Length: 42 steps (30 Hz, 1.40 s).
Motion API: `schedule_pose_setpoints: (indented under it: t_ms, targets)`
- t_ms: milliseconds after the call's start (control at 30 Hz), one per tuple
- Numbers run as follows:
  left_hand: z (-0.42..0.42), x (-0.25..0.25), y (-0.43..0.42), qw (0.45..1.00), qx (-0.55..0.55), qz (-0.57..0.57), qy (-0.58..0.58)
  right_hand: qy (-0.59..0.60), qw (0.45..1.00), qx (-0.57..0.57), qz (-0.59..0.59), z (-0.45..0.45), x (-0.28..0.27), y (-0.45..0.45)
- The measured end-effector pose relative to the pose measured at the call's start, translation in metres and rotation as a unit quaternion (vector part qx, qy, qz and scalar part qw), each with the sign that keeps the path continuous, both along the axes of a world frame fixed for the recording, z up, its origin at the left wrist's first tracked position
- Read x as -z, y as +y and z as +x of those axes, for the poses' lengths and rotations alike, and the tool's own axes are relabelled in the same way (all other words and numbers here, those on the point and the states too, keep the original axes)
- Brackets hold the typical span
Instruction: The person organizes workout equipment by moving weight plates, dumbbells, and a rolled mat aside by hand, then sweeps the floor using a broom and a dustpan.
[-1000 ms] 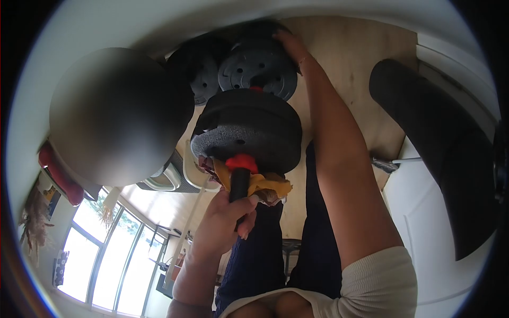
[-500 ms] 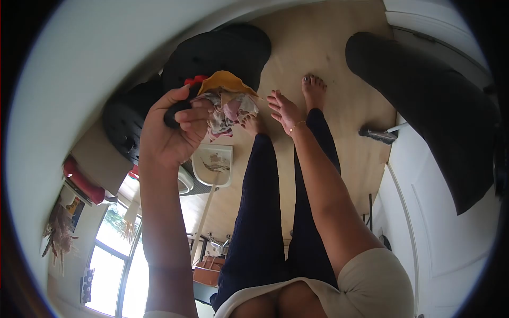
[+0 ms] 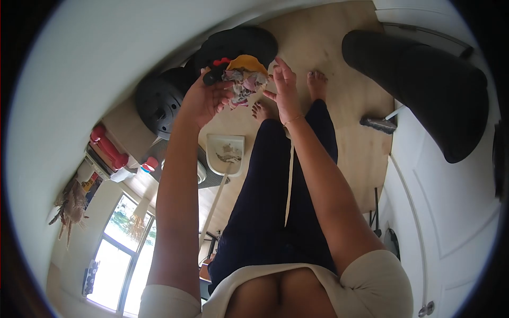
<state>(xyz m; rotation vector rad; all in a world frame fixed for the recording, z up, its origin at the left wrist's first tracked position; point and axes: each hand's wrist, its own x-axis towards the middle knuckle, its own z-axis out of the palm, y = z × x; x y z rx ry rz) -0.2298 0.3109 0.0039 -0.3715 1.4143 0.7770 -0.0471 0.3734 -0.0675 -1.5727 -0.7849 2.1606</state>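
Note:
A black dumbbell with a red collar (image 3: pixel 221 61) and a dark handle end (image 3: pixel 213 76) stands near the wall at upper centre. A crumpled patterned cloth with a yellow part (image 3: pixel 247 79) lies against it, between my hands. My left hand (image 3: pixel 204 102) is beside the handle end and the cloth's left side, its fingers apart and not wrapped round the handle. Close to the cloth's right edge, my right hand (image 3: pixel 285 94) has its fingers spread; whether a fingertip touches the cloth is unclear. Another black weight plate (image 3: pixel 159 103) sits to the left.
My bare feet (image 3: pixel 317 85) are on the wooden floor. A white long-handled dustpan (image 3: pixel 225 153) holds debris below the cloth. On the right are a brush (image 3: pixel 378 124), a large black curved object (image 3: pixel 416 79) and a white door (image 3: pixel 450 222). A red object (image 3: pixel 108 148) lies left.
My right hand has come off the far plates and moved beside the cloth. My left hand, earlier round the handle, has loosened its fingers. The dumbbell and cloth appear farther away.

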Motion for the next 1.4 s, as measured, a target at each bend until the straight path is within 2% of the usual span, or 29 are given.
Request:
schedule_pose_setpoints:
  t_ms: [67, 100, 133, 167, 200, 300, 333, 400, 467, 500, 567, 600, 667, 800, 867, 900, 967, 1033, 1133, 1200, 1300, 1367, 1400]
  targets:
    - [0.010, 0.001, -0.012, 1.000, 0.003, 0.027, 0.012, 0.014, 0.999, 0.001, 0.051, -0.002, -0.016, -0.003]
    - [0.015, 0.000, -0.019, 1.000, 0.002, 0.006, 0.030, -0.125, 0.932, -0.131, 0.314, -0.002, -0.018, -0.005]
    - [0.024, -0.002, -0.029, 0.999, -0.004, 0.009, 0.033, -0.250, 0.762, -0.245, 0.545, -0.004, -0.023, -0.007]
    - [0.034, -0.004, -0.041, 0.999, -0.006, 0.006, 0.052, -0.262, 0.733, -0.277, 0.563, -0.008, -0.028, -0.010]
    - [0.042, -0.006, -0.053, 0.997, -0.008, 0.002, 0.071, -0.258, 0.730, -0.280, 0.568, -0.015, -0.027, -0.014]
    - [0.062, -0.008, -0.090, 0.999, 0.002, -0.017, 0.042, -0.288, 0.657, -0.328, 0.614, -0.033, -0.007, -0.038]
    - [0.064, -0.007, -0.103, 0.999, -0.006, -0.015, 0.041, -0.285, 0.653, -0.333, 0.618, -0.030, -0.003, -0.045]
    - [0.066, -0.007, -0.129, 0.998, -0.027, -0.009, 0.064, -0.214, 0.611, -0.456, 0.611, -0.011, 0.001, -0.053]
    - [0.064, -0.008, -0.154, 0.995, -0.019, -0.011, 0.096, -0.279, 0.569, -0.481, 0.606, 0.025, 0.004, -0.056]
    - [0.060, -0.008, -0.167, 0.991, -0.008, -0.018, 0.133, -0.323, 0.582, -0.414, 0.621, 0.046, 0.007, -0.050]
    - [0.054, -0.006, -0.196, 0.988, -0.006, -0.022, 0.150, -0.386, 0.661, -0.331, 0.552, 0.083, -0.006, -0.033]
    - [0.052, -0.003, -0.211, 0.984, 0.009, -0.030, 0.173, -0.408, 0.723, -0.310, 0.464, 0.091, -0.022, -0.021]
    - [0.055, 0.006, -0.245, 0.985, -0.005, -0.030, 0.170, -0.372, 0.754, -0.204, 0.501, 0.080, -0.043, 0.004]
    - [0.075, 0.015, -0.294, 0.983, -0.035, -0.050, 0.175, -0.330, 0.578, -0.248, 0.704, -0.013, -0.049, 0.045]
    - [0.089, 0.016, -0.308, 0.981, -0.034, -0.068, 0.178, -0.246, 0.561, -0.324, 0.721, -0.060, -0.041, 0.044]
    - [0.098, 0.018, -0.317, 0.981, -0.041, -0.067, 0.177, -0.242, 0.556, -0.327, 0.724, -0.064, -0.037, 0.038]
    - [0.115, 0.020, -0.334, 0.979, -0.055, -0.083, 0.178, -0.315, 0.542, -0.380, 0.680, -0.061, -0.025, 0.019]
    - [0.130, 0.018, -0.346, 0.977, -0.073, -0.087, 0.181, -0.415, 0.582, -0.331, 0.616, -0.036, -0.019, -0.022]
    - [0.165, 0.020, -0.365, 0.975, -0.088, -0.091, 0.181, -0.374, 0.589, -0.392, 0.599, 0.006, -0.023, -0.085]
    - [0.184, 0.021, -0.375, 0.973, -0.104, -0.077, 0.190, -0.204, 0.565, -0.498, 0.625, 0.009, -0.031, -0.104]
    - [0.208, 0.016, -0.396, 0.967, -0.143, -0.107, 0.182, -0.262, 0.574, -0.357, 0.689, -0.029, -0.061, -0.094]
    - [0.223, 0.014, -0.408, 0.964, -0.153, -0.121, 0.178, -0.263, 0.507, -0.266, 0.776, -0.059, -0.057, -0.071]
    - [0.231, 0.016, -0.415, 0.964, -0.158, -0.124, 0.174, -0.265, 0.496, -0.281, 0.778, -0.066, -0.049, -0.064]
